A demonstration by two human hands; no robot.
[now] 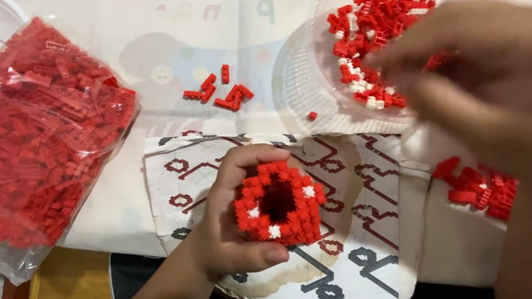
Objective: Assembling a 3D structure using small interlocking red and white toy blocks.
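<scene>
A hollow red brick model point(280, 203), dotted with white studs, is gripped by the left hand point(233, 219) over the instruction sheet point(363, 257); fingers are wrapped round its left side, opening turned up to the camera; the right hand point(504, 80), blurred, is held over the clear plastic dish point(306, 77) of red and white pieces, fingers bent down into it; whether anything is pinched cannot be told; a bulging bag of red bricks point(25, 140) is seen far left; loose red bricks point(221, 93) are scattered between.
</scene>
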